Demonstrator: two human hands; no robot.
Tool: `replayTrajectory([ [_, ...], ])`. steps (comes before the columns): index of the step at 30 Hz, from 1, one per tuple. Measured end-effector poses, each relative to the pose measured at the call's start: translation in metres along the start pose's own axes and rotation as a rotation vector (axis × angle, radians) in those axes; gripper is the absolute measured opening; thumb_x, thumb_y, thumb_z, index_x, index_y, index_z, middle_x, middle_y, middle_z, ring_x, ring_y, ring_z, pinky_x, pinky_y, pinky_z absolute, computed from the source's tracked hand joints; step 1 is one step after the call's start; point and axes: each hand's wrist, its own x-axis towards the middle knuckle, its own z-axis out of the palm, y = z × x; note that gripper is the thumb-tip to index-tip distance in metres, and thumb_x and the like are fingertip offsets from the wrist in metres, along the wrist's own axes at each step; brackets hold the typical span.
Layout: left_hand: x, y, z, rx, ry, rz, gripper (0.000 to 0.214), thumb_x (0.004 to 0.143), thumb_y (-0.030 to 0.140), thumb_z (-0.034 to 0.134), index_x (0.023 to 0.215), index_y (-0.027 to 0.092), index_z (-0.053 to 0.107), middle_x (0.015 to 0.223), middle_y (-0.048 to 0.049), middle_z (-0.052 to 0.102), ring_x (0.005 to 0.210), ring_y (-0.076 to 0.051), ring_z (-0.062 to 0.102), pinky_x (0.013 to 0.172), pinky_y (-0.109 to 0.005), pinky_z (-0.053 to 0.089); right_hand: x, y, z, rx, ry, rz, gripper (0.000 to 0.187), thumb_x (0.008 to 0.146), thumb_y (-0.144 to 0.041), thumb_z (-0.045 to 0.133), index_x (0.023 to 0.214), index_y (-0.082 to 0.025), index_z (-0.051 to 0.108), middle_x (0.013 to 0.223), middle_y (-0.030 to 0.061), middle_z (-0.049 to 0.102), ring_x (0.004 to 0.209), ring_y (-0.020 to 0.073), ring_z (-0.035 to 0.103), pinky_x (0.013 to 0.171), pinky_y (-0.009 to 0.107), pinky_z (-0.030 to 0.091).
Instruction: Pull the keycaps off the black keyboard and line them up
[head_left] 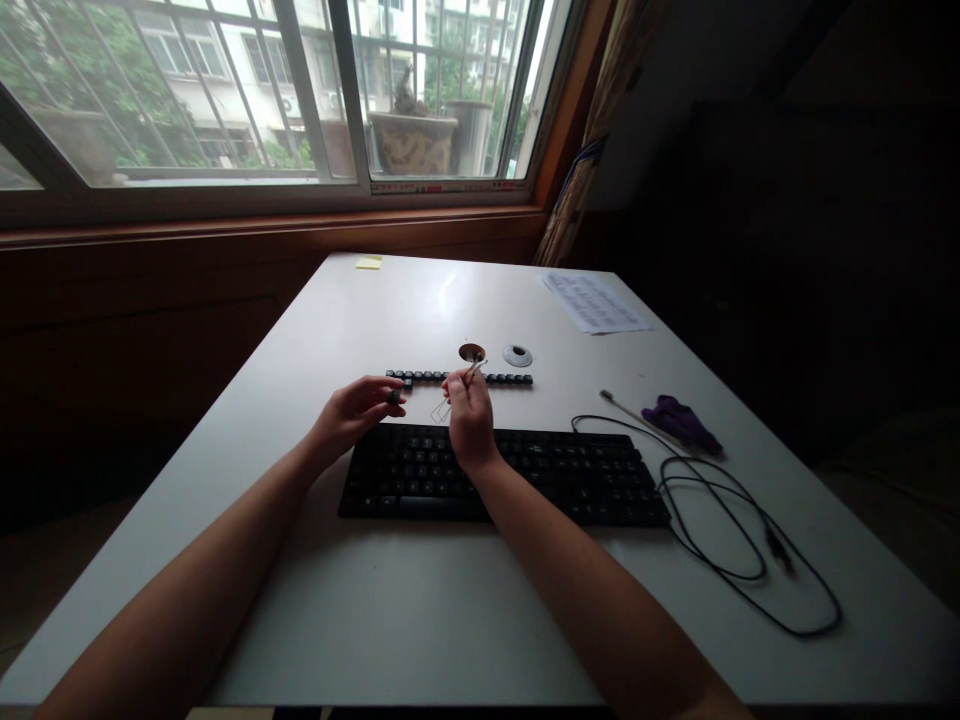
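The left hand (358, 412) pinches a black keycap (394, 398); the right hand (472, 425) grips a wire keycap puller (475, 369). Behind the keyboard (420, 470), a keycap row (510, 379) crosses the desk (375, 620)

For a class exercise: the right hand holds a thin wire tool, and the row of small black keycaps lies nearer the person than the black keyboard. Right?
No: the head view shows the row of small black keycaps beyond the black keyboard, not nearer.
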Motion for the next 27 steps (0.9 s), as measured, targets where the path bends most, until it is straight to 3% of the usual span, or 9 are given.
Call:
replayTrajectory([
  [5, 0.002, 0.005, 0.000, 0.018, 0.058, 0.030, 0.019, 0.087, 0.027, 0.070, 0.100, 0.014, 0.070, 0.099, -0.0079, 0.066, 0.086, -0.022, 0.073, 0.084, -0.037, 0.060, -0.002, -0.001, 0.001, 0.026, -0.045, 0.030, 0.018, 0.097, -0.035, 0.043, 0.088, -0.023, 0.052, 0.088, 0.0017, 0.056, 0.079, 0.0161, 0.055, 0.078, 0.030, 0.045],
  [14, 0.002, -0.008, -0.001, -0.097, 0.069, -0.043, 0.027, 0.084, 0.029, 0.074, 0.102, 0.017, 0.057, 0.092, -0.0054, 0.072, 0.085, -0.024, 0.074, 0.084, -0.041, 0.061, -0.001, -0.002, 0.002, 0.013, -0.068, 0.041, 0.021, 0.098, -0.037, 0.042, 0.087, -0.022, 0.053, 0.087, 0.0020, 0.056, 0.075, 0.0154, 0.054, 0.071, 0.029, 0.046],
  [27, 0.003, -0.006, 0.000, -0.068, 0.062, -0.050, 0.022, 0.087, 0.030, 0.070, 0.100, 0.016, 0.058, 0.094, -0.0048, 0.069, 0.086, -0.024, 0.074, 0.084, -0.040, 0.061, -0.001, 0.002, 0.002, -0.062, -0.078, 0.034, 0.024, 0.099, -0.037, 0.039, 0.087, -0.022, 0.054, 0.087, 0.0013, 0.057, 0.070, 0.0138, 0.053, 0.070, 0.029, 0.046],
])
